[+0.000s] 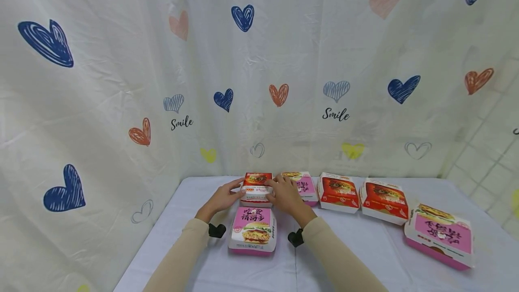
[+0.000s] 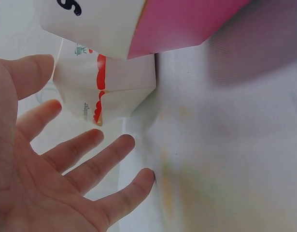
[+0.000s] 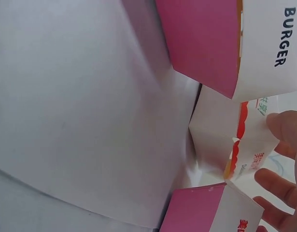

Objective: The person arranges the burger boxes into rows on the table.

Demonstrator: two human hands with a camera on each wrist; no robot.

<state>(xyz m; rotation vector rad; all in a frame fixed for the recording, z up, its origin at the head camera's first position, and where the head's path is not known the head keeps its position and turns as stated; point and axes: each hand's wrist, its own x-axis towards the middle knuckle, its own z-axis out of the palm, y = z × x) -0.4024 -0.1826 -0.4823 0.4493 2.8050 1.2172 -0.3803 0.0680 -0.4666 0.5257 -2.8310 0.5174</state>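
Note:
A red-and-white burger box [image 1: 257, 189] stands at the back of the table between the two hands. My left hand [image 1: 223, 197] is at its left side, fingers spread and slightly bent; in the left wrist view the palm [image 2: 47, 188] is bare. At the box's right side is my right hand [image 1: 287, 194], with the thumb [image 3: 283, 126] at the box's wall and the fingers loosely bent. A pink burger box [image 1: 252, 231] lies directly in front of the red one, between the forearms. Whether the fingertips press the red box is hard to tell.
Behind the right hand sits another pink burger box [image 1: 304, 186]. Further right are a red box [image 1: 338, 192], a second red box [image 1: 384, 201] and a pink box [image 1: 439, 235] nearer the front. A white curtain [image 1: 284, 57] with hearts hangs behind the table.

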